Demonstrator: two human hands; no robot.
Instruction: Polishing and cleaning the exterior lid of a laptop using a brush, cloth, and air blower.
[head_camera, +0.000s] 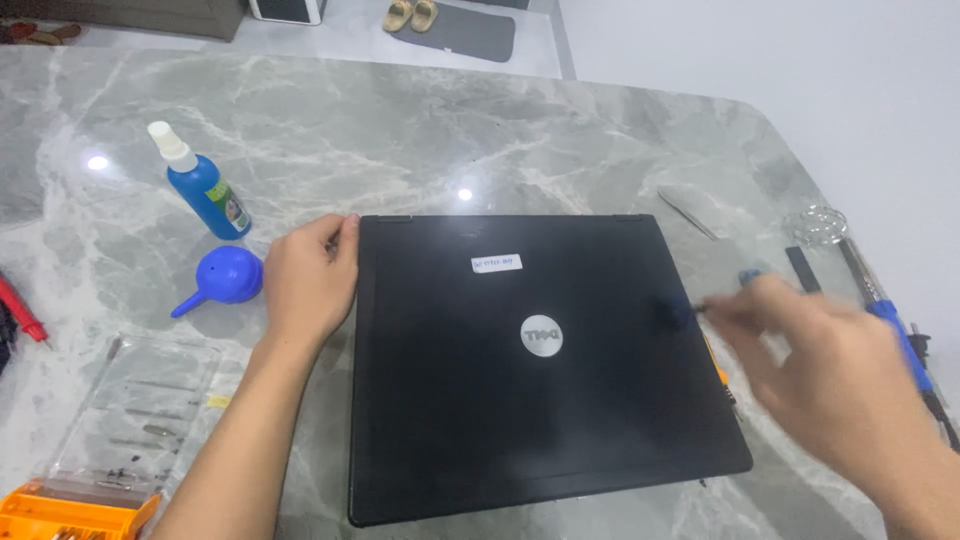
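The work surface is a grey marble-patterned table (520, 130) with a rounded far corner; pale floor shows beyond it. A closed black laptop (530, 400) lies flat at the centre of the table, lid up, with a round silver emblem and a small white label on the lid.

The left hand (308, 282) rests against the laptop's left edge near the far corner, fingers curled over the rim, bracing it. The right hand (835, 375) is blurred over the right edge; it appears to pinch a small blue-tipped tool (690, 312), though the grip cannot be confirmed.

Handling judgement: the laptop is rigid and fairly heavy, with a smooth lid that may slide on polished stone. Grip it by both side edges, not by the lid centre.

Left of the laptop stand a blue spray bottle (208, 188) and a blue bulb blower (226, 277). A clear lidded case with an orange tray (75, 510) sits at the near left. A blue-handled tool (895, 330) lies at the right.
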